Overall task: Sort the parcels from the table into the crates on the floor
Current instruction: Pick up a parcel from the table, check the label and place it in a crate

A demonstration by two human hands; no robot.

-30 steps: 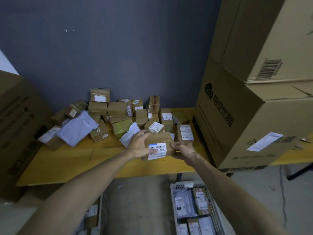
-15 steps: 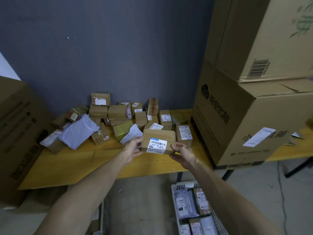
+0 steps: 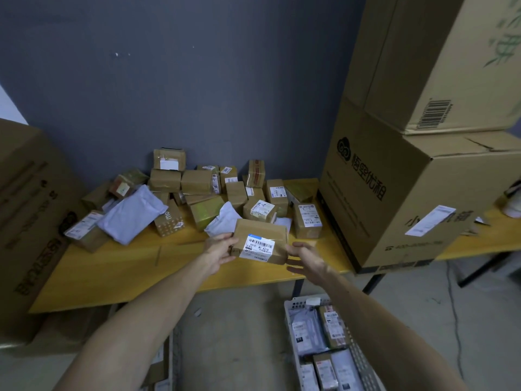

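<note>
The left hand point(image 3: 218, 251) has its fingers point(image 3: 229, 238) curled round the left end of a brown parcel point(image 3: 260, 244), thumb over the near face, so it grips the box. The right hand point(image 3: 304, 256) is at the parcel's right end with its fingers spread and nearly straight; whether they touch the cardboard or hang just beside it I cannot tell, but they do not wrap it. The parcel sits at the centre of the frame, lifted above the front edge of the yellow surface point(image 3: 112, 272). Its long axis runs left to right across the frame, dipping slightly toward the right, and its labelled face, with the white barcode label point(image 3: 259, 247), is tipped up and toward the person, as if for reading.

Behind it, in the middle of the frame, a heap of parcels point(image 3: 197, 193) waits on the surface: small brown boxes stacked and leaning against each other, plus a grey mailer bag point(image 3: 132, 214) at centre left. At lower right a white crate point(image 3: 363, 371) on the floor already holds several boxes and bags; another crate point(image 3: 172, 359) shows only an edge at the lower left, behind the left forearm. So I judge the sorting well begun but far from finished, with most of the pile left to go. Large cartons point(image 3: 408, 193) fill the right side.
</note>
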